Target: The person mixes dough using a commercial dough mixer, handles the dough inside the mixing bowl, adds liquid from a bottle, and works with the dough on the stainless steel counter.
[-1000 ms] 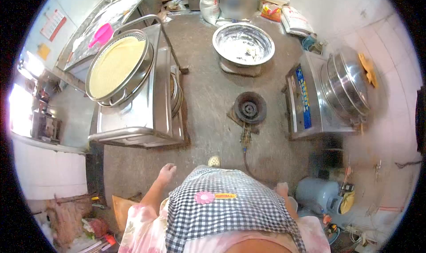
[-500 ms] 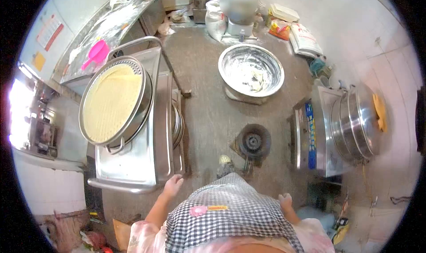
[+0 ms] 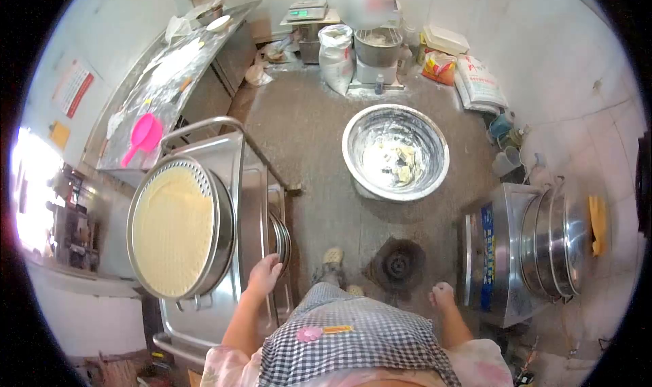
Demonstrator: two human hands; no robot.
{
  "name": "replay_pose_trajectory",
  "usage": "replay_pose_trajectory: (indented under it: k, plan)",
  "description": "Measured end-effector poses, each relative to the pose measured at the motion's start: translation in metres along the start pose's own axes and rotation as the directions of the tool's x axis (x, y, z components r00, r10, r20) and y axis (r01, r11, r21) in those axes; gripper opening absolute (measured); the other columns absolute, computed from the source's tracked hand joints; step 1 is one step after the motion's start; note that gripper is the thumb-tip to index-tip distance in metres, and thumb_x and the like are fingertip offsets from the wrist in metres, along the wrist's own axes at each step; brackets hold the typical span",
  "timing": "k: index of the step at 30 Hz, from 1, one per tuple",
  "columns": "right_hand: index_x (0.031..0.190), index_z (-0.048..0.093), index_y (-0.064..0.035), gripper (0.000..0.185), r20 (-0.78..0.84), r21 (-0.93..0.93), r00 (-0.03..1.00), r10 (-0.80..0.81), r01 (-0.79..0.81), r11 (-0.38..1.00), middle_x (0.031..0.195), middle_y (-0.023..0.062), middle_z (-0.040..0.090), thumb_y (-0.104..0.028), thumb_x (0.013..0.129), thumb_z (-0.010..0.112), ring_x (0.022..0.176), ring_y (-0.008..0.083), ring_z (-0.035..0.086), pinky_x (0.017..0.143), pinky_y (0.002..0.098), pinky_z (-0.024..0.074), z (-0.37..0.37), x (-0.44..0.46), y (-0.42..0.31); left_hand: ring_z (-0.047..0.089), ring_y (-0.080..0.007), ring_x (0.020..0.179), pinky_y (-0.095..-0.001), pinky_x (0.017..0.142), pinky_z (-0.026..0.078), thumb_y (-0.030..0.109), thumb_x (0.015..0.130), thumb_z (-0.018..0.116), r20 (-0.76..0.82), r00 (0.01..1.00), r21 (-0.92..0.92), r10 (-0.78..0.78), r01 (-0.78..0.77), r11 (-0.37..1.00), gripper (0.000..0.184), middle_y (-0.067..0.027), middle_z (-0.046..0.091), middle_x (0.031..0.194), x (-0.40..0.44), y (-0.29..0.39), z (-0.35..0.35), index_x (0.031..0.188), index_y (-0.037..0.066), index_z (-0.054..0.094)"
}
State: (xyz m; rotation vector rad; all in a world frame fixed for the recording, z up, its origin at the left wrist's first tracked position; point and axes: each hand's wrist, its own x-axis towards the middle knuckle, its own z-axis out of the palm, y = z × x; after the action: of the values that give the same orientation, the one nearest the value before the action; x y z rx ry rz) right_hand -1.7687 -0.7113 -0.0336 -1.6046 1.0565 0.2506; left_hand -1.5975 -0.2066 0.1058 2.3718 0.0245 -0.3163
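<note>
My left hand [image 3: 265, 274] hangs beside the steel trolley [image 3: 240, 176], its fingers loosely bent and nothing visible in them. On the trolley sits a round perforated steamer tray [image 3: 175, 229] spread with a pale yellow layer, resting in a wide steel pan. My right hand [image 3: 442, 295] hangs at the other side of my checked apron [image 3: 353, 333]. Its fingers are loosely curled but apart, with white dust on them, and it touches nothing. Ahead on a low support stands a large metal basin [image 3: 353, 163] with flour and bits of dough inside.
A dark round burner [image 3: 397, 268] lies on the floor before my feet. Stacked steamers [image 3: 547, 237] stand on a metal unit at right. A pink scoop [image 3: 146, 134] lies on the floury counter [image 3: 197, 75]. Flour sacks [image 3: 336, 64] and a mixer bowl [image 3: 377, 47] are at the back.
The view has moved forward and tilted up, so the basin, burner and trolley sit lower in it. My hands have swung slightly forward; both remain without anything visible in them.
</note>
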Motion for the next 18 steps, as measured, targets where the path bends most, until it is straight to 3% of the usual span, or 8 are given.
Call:
replay_pose_trajectory:
  k: [3, 4, 5, 6, 7, 9, 11, 18]
  plan:
    - [0.083, 0.057, -0.0031, 0.015, -0.043, -0.047, 0.999, 0.022, -0.024, 0.999, 0.064, 0.0112, 0.058, -0.014, 0.072, 0.057, 0.053, 0.0228, 0.057, 0.043, 0.0357, 0.0446, -0.001, 0.009, 0.021, 0.057, -0.0297, 0.093, -0.0350, 0.081, 0.044, 0.017, 0.081, 0.054, -0.055, 0.991, -0.057, 0.122, -0.126, 0.990, 0.031, -0.0172, 0.059, 0.099, 0.074, 0.006, -0.025, 0.108, 0.001, 0.053]
    - [0.076, 0.058, -0.0053, 0.014, 0.068, -0.305, 0.995, -0.076, 0.093, 0.948, 0.064, 0.0109, 0.059, -0.018, 0.070, 0.057, 0.054, 0.0241, 0.058, 0.046, 0.0369, 0.0451, -0.003, 0.016, 0.034, 0.056, -0.0296, 0.095, -0.0350, 0.083, 0.043, 0.017, 0.081, 0.053, -0.094, 0.987, -0.019, 0.127, -0.129, 0.991, 0.031, -0.0174, 0.058, 0.101, 0.100, 0.018, -0.042, 0.108, 0.001, 0.053]
    - [0.070, 0.060, -0.0075, 0.014, 0.278, -0.676, 0.926, -0.257, 0.378, 0.632, 0.065, 0.0106, 0.060, -0.021, 0.068, 0.057, 0.055, 0.0254, 0.058, 0.048, 0.0381, 0.0457, -0.008, 0.024, 0.050, 0.055, -0.0296, 0.097, -0.0349, 0.084, 0.042, 0.016, 0.081, 0.053, -0.133, 0.981, 0.002, 0.143, -0.144, 0.990, 0.031, -0.0176, 0.058, 0.102, 0.144, 0.031, -0.052, 0.108, 0.001, 0.053]
    - [0.063, 0.061, -0.0096, 0.016, 0.466, -0.792, 0.823, -0.324, 0.552, 0.263, 0.065, 0.0102, 0.061, -0.025, 0.067, 0.057, 0.056, 0.0267, 0.058, 0.051, 0.0393, 0.0463, -0.005, 0.025, 0.060, 0.053, -0.0306, 0.099, -0.0356, 0.086, 0.040, 0.016, 0.081, 0.053, -0.171, 0.964, 0.099, 0.205, -0.190, 0.977, 0.032, -0.0179, 0.057, 0.103, 0.175, 0.033, -0.067, 0.108, 0.000, 0.052]
    - [0.057, 0.062, -0.0118, 0.020, 0.568, -0.788, 0.753, -0.333, 0.614, 0.043, 0.066, 0.0099, 0.062, -0.029, 0.065, 0.057, 0.057, 0.0280, 0.058, 0.053, 0.0405, 0.0468, -0.002, 0.025, 0.066, 0.051, -0.0316, 0.101, -0.0364, 0.088, 0.039, 0.016, 0.080, 0.053, -0.205, 0.941, 0.197, 0.271, -0.231, 0.953, 0.032, -0.0182, 0.056, 0.104, 0.201, 0.035, -0.082, 0.108, 0.000, 0.052]
    - [0.061, 0.063, -0.0102, 0.021, 0.409, -0.792, 0.880, -0.243, 0.474, 0.385, 0.070, 0.0104, 0.062, -0.030, 0.067, 0.056, 0.063, 0.0275, 0.058, 0.057, 0.0398, 0.0463, 0.013, 0.019, 0.049, 0.048, -0.0333, 0.103, -0.0391, 0.091, 0.036, 0.017, 0.079, 0.054, -0.269, 0.922, 0.215, 0.279, -0.225, 0.950, 0.033, -0.0179, 0.055, 0.105, 0.252, 0.044, -0.110, 0.108, 0.001, 0.053]
    - [0.065, 0.063, -0.0085, 0.023, 0.186, -0.700, 0.975, -0.124, 0.220, 0.679, 0.074, 0.0109, 0.062, -0.030, 0.068, 0.055, 0.068, 0.0270, 0.058, 0.061, 0.0391, 0.0457, 0.029, 0.012, 0.023, 0.047, -0.0340, 0.105, -0.0412, 0.093, 0.034, 0.019, 0.078, 0.056, -0.308, 0.853, 0.459, 0.421, -0.255, 0.851, 0.035, -0.0176, 0.054, 0.107, 0.313, 0.024, -0.136, 0.110, 0.003, 0.053]
    - [0.081, 0.066, -0.0049, 0.033, -0.017, -0.580, 1.000, -0.005, -0.006, 0.815, 0.089, 0.0120, 0.063, -0.035, 0.075, 0.054, 0.087, 0.0261, 0.058, 0.076, 0.0374, 0.0445, 0.057, -0.009, -0.045, 0.034, -0.0350, 0.120, -0.0453, 0.100, 0.025, 0.025, 0.077, 0.056, -0.360, 0.884, 0.672, 0.297, 0.025, 0.740, 0.043, -0.0139, 0.046, 0.122, 0.407, 0.033, -0.206, 0.116, 0.007, 0.049]
